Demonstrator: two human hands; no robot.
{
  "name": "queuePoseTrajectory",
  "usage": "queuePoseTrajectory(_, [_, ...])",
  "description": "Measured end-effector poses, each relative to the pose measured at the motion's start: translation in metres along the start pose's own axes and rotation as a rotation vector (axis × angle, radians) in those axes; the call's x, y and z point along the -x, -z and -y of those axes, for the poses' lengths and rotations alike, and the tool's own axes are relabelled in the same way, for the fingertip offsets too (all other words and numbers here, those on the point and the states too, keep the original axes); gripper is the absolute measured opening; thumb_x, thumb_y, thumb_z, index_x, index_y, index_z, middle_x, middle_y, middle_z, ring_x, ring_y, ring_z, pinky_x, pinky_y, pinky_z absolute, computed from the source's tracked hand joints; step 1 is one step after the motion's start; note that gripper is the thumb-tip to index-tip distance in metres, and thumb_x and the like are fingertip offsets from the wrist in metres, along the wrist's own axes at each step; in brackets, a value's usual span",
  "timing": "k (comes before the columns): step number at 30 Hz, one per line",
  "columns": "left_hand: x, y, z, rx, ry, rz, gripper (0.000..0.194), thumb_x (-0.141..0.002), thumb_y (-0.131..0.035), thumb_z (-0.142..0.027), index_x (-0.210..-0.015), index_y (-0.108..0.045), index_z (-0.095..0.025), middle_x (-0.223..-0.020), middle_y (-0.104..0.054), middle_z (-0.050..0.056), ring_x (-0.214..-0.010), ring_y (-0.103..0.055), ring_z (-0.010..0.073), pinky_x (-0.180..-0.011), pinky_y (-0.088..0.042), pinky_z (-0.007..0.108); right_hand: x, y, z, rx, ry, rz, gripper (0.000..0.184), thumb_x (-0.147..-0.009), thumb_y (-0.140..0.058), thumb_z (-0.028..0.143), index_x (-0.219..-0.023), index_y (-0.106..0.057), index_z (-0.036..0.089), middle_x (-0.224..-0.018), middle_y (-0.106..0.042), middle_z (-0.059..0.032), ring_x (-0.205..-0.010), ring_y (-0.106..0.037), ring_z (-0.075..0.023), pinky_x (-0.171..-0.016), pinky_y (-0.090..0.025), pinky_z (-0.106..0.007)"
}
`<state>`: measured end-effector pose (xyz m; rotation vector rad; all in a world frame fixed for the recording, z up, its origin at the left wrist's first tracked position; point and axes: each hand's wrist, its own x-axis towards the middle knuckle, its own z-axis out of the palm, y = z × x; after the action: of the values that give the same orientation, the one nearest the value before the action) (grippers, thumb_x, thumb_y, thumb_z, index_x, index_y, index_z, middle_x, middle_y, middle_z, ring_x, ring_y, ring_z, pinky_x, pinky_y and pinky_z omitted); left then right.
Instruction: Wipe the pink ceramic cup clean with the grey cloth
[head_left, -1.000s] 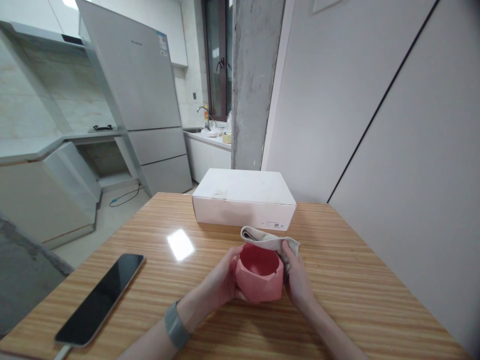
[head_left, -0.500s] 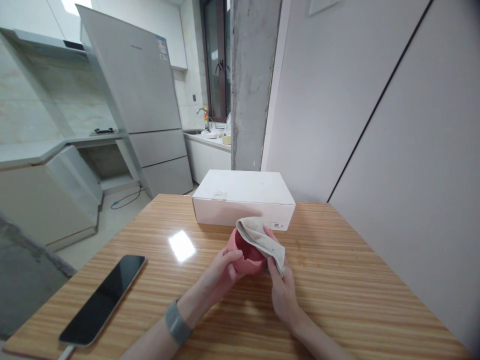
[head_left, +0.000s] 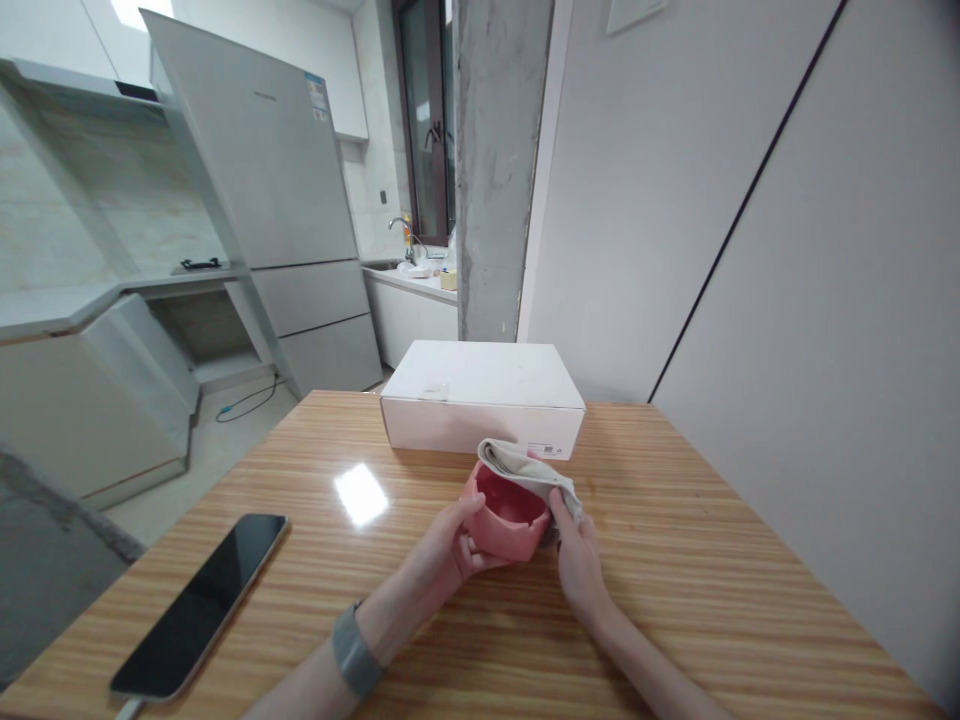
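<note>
A pink faceted pot (head_left: 506, 520) is held just above the wooden table (head_left: 690, 590), tipped slightly with its open mouth towards me. My left hand (head_left: 448, 552) is wrapped round its left side, thumb on the rim. My right hand (head_left: 574, 550) pinches a beige cloth (head_left: 525, 467) against the pot's far right rim. The cloth drapes over that edge and hides part of it. A grey band sits on my left wrist (head_left: 352, 650).
A white cardboard box (head_left: 484, 395) lies closed behind the pot. A black phone (head_left: 201, 600) with a cable rests near the table's left front corner. A white wall runs along the right side. A fridge (head_left: 277, 200) and kitchen counters stand beyond the table.
The pot was lifted away from me and tilted, then turned so its mouth faces me more. The cloth slid from across the mouth to the right rim.
</note>
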<state>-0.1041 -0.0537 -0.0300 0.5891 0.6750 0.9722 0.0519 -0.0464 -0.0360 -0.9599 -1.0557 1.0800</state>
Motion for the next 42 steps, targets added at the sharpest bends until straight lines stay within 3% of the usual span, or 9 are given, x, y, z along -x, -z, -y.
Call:
queuePoseTrajectory(4, [0.001, -0.006, -0.005, 0.099, -0.171, 0.031, 0.050, -0.080, -0.062, -0.023, -0.129, -0.050, -0.018, -0.127, -0.060, 0.012, -0.119, -0.054, 0.0280, -0.094, -0.049, 0.039, 0.012, -0.004, -0.004, 0.117, 0.211, 0.123, 0.046, -0.087, -0.054, 0.045, -0.128, -0.056, 0.025, -0.136, -0.055, -0.0056, -0.134, -0.038, -0.0245, -0.115, -0.020, -0.043])
queuePoseTrajectory(8, [0.003, -0.009, -0.013, 0.094, -0.300, -0.037, 0.060, -0.075, -0.066, -0.025, -0.132, -0.047, -0.023, -0.131, -0.057, 0.010, -0.123, -0.049, 0.0317, -0.093, -0.049, 0.044, 0.022, -0.005, -0.001, 0.157, 0.283, 0.256, 0.047, -0.089, -0.053, 0.040, -0.134, -0.049, 0.027, -0.141, -0.049, -0.0047, -0.139, -0.029, -0.0228, -0.117, -0.015, -0.043])
queuePoseTrajectory(14, [0.006, -0.006, -0.019, 0.050, -0.276, -0.035, 0.057, -0.078, -0.062, -0.029, -0.132, -0.044, -0.023, -0.130, -0.056, 0.013, -0.117, -0.054, 0.0312, -0.083, -0.054, 0.043, 0.004, 0.007, -0.010, -0.160, -0.046, -0.070, 0.049, -0.081, -0.059, 0.054, -0.120, -0.062, 0.024, -0.122, -0.066, -0.0046, -0.129, -0.046, -0.0252, -0.110, -0.033, -0.043])
queuePoseTrajectory(17, [0.006, -0.005, -0.017, 0.025, -0.236, -0.036, 0.051, -0.077, -0.066, -0.027, -0.124, -0.049, -0.016, -0.122, -0.060, 0.016, -0.111, -0.058, 0.0300, -0.085, -0.053, 0.041, -0.003, 0.011, -0.001, -0.144, -0.016, 0.090, 0.044, -0.080, -0.065, 0.045, -0.119, -0.063, 0.026, -0.125, -0.064, -0.0042, -0.128, -0.046, -0.0246, -0.111, -0.030, -0.042])
queuePoseTrajectory(21, [0.003, -0.004, -0.013, -0.015, -0.251, -0.054, 0.055, -0.067, -0.076, -0.017, -0.117, -0.051, -0.015, -0.118, -0.062, 0.015, -0.104, -0.062, 0.0281, -0.085, -0.053, 0.040, -0.006, 0.009, 0.012, 0.106, 0.122, 0.336, 0.074, -0.069, -0.074, 0.024, -0.136, -0.045, 0.027, -0.141, -0.049, -0.0059, -0.132, -0.041, -0.0270, -0.111, -0.027, -0.047])
queuePoseTrajectory(30, [-0.002, 0.003, -0.009, -0.112, -0.327, -0.219, 0.052, -0.067, -0.078, -0.020, -0.108, -0.047, -0.018, -0.106, -0.063, 0.010, -0.089, -0.065, 0.0192, -0.075, -0.055, 0.031, -0.001, 0.007, -0.002, 0.315, 0.314, 0.407, 0.085, -0.069, -0.071, 0.017, -0.144, -0.032, 0.028, -0.151, -0.033, -0.0049, -0.138, -0.031, -0.0267, -0.115, -0.018, -0.047])
queuePoseTrajectory(35, [0.002, 0.003, -0.013, -0.165, -0.308, -0.256, 0.053, -0.068, -0.078, -0.028, -0.112, -0.050, -0.018, -0.114, -0.062, 0.013, -0.095, -0.064, 0.0237, -0.075, -0.055, 0.034, -0.003, 0.003, -0.001, -0.032, -0.033, 0.068, 0.042, -0.080, -0.064, 0.043, -0.117, -0.063, 0.024, -0.129, -0.061, -0.0049, -0.125, -0.051, -0.0261, -0.109, -0.033, -0.045])
queuePoseTrajectory(38, [0.004, 0.005, -0.016, -0.122, -0.256, -0.226, 0.049, -0.075, -0.071, -0.036, -0.116, -0.053, -0.016, -0.115, -0.064, 0.014, -0.097, -0.064, 0.0255, -0.080, -0.053, 0.037, -0.010, 0.002, -0.001, -0.310, -0.285, -0.181, 0.041, -0.075, -0.067, 0.051, -0.104, -0.069, 0.022, -0.111, -0.071, -0.0040, -0.108, -0.064, -0.0270, -0.095, -0.050, -0.042])
queuePoseTrajectory(42, [0.001, 0.003, -0.013, 0.091, -0.100, -0.154, 0.051, -0.082, -0.057, -0.050, -0.116, -0.058, -0.012, -0.106, -0.068, 0.014, -0.093, -0.065, 0.0254, -0.087, -0.050, 0.038, -0.010, -0.002, 0.002, -0.462, -0.384, -0.166, 0.040, -0.072, -0.070, 0.050, -0.099, -0.070, 0.021, -0.102, -0.074, -0.0039, -0.096, -0.069, -0.0258, -0.084, -0.056, -0.037])
